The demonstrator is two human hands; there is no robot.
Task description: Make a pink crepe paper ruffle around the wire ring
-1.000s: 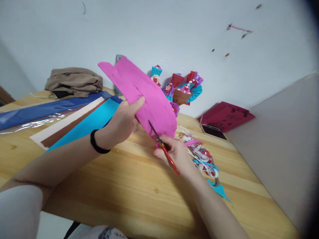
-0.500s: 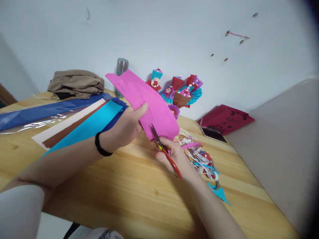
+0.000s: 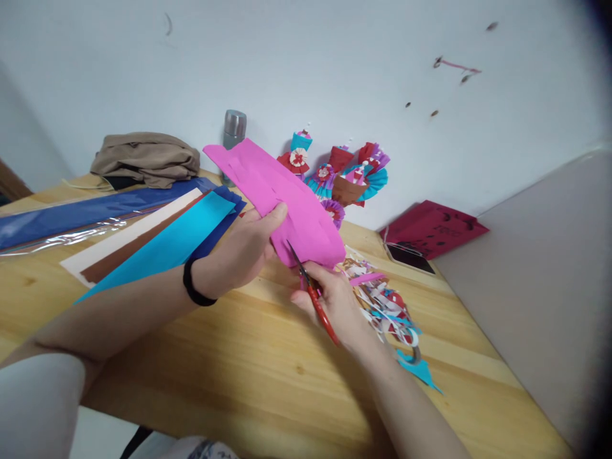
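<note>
Folded pink crepe paper (image 3: pixel 287 191) is held up over the table, in the middle of the head view. My left hand (image 3: pixel 246 248) pinches its lower left edge, thumb on top; a black band circles that wrist. In my right hand (image 3: pixel 332 296) are red-handled scissors (image 3: pixel 319 309), my fingers around the grips. Their dark blades lie against the lower edge of the pink paper, pointing up and left. Part of the lower blade is hidden by the paper and my fingers.
Blue, brown and cream paper sheets (image 3: pixel 162 239) lie on the left, beside a plastic-wrapped blue pack (image 3: pixel 95 213). Brown cloth (image 3: pixel 146 159), a flask (image 3: pixel 234 127) and paper flower figures (image 3: pixel 335 169) stand behind. Paper scraps (image 3: pixel 385 306), a phone (image 3: pixel 408 257) and a red bag (image 3: pixel 430 228) are right.
The scissors have shifted slightly left, their blade tips further across the pink paper. The paper's upper end has dipped a little, and my left hand has lowered slightly.
</note>
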